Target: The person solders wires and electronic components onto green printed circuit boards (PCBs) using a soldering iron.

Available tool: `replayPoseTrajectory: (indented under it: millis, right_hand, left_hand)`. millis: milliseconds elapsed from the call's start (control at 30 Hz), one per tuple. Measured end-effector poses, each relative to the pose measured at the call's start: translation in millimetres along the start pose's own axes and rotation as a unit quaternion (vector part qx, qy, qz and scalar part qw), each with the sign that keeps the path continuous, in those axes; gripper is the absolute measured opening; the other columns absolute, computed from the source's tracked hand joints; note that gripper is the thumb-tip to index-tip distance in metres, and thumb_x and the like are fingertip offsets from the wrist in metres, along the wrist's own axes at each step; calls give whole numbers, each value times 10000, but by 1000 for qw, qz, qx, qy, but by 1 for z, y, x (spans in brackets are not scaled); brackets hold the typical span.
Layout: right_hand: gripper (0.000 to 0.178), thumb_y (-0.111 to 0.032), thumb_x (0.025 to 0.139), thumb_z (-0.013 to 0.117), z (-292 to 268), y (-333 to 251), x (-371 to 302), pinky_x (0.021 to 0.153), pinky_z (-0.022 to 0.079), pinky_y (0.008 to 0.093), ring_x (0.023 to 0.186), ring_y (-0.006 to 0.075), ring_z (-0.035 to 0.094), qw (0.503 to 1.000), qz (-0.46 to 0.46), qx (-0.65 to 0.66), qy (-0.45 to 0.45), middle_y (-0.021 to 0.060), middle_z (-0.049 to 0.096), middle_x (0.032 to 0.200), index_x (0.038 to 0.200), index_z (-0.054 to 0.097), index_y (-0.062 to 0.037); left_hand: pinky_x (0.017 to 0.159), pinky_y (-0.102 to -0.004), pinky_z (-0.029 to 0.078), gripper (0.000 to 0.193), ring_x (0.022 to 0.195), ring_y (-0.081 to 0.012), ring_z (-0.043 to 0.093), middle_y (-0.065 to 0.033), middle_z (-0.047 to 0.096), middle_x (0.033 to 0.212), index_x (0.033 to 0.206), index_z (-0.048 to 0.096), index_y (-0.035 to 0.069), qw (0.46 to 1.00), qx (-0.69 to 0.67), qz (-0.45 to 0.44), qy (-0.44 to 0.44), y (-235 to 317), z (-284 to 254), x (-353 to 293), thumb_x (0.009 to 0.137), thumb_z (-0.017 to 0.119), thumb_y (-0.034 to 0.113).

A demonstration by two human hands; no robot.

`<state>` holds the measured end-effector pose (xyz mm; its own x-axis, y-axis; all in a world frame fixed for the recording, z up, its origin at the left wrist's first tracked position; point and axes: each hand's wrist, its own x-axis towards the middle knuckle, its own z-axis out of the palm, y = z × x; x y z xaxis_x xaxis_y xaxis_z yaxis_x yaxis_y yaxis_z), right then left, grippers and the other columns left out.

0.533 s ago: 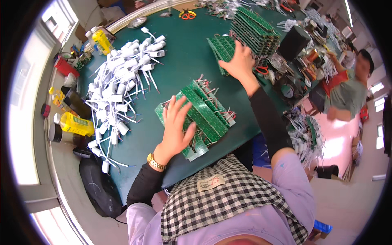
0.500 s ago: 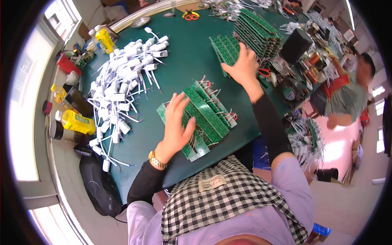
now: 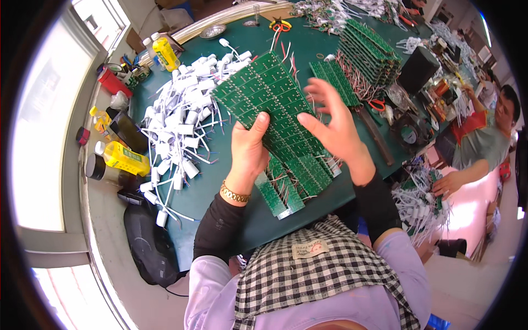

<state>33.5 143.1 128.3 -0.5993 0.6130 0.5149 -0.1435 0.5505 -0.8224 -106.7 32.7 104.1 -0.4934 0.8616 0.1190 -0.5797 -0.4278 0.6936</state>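
Observation:
A large green circuit board panel (image 3: pixel 275 93) is tilted up above the table, red and white wires sticking out at its far edge. My left hand (image 3: pixel 251 146) grips its left near side, thumb flat on the face. At the panel's right side is my right hand (image 3: pixel 335 129), fingers spread and slightly blurred; its thumb overlaps the edge, and whether it touches I cannot tell. Under the panel lie more wired green boards (image 3: pixel 280 192), partly hidden. Beyond my right hand, another board (image 3: pixel 334 80) lies flat next to a tall stack of boards (image 3: pixel 369 52).
White cylindrical parts with wires (image 3: pixel 187 110) are heaped on the left of the green table (image 3: pixel 220 192). Yellow bottles (image 3: pixel 125 158) stand at the left edge. Orange-handled scissors (image 3: pixel 377 104) and a black box (image 3: pixel 419 67) sit to the right. A co-worker (image 3: pixel 481 132) handles wired parts there.
A green panel is now up in my left hand, off the table. My right hand has come back from the far boards to the panel's right side. The view has shifted slightly.

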Motion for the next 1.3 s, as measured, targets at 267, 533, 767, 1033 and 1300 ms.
replayPoseTrajectory:
  millis: [267,533,767,1033,1300]
  right_hand:
    - [360,-69,839,671,28,6,-7,831,469,262,930,97,573,976,71,187,-88,57,630,1035,1156,528,23]
    - [280,21,838,611,70,21,-13,822,467,257,914,102,576,962,1,265,68,44,629,1011,1104,524,20]
    - [268,-18,829,642,76,32,-16,746,490,266,825,117,604,967,-95,175,157,70,653,927,1060,515,34]
    - [299,-59,775,687,82,44,-23,682,501,310,751,227,659,965,-97,63,234,142,664,833,992,505,36]
    - [330,-142,747,718,93,56,-9,632,492,394,719,390,609,960,-92,6,263,198,616,783,964,526,17]
  left_hand:
    - [749,-262,510,231,819,-114,633,-52,688,946,1005,657,1,964,254,72,-41,29,4,-7,785,726,18]
    - [603,-244,509,178,646,-95,643,-58,702,768,865,672,11,827,461,316,60,12,5,-7,729,774,63]
    - [599,-235,500,176,636,-98,637,-57,703,771,862,675,11,808,447,380,56,0,7,-8,722,777,47]
    - [626,-234,493,159,676,-104,632,-61,705,817,854,670,-2,807,454,368,83,-13,4,-7,727,764,16]
    - [655,-258,501,117,686,-132,641,-65,705,821,847,665,-16,818,426,372,103,-14,-5,9,749,728,-9]
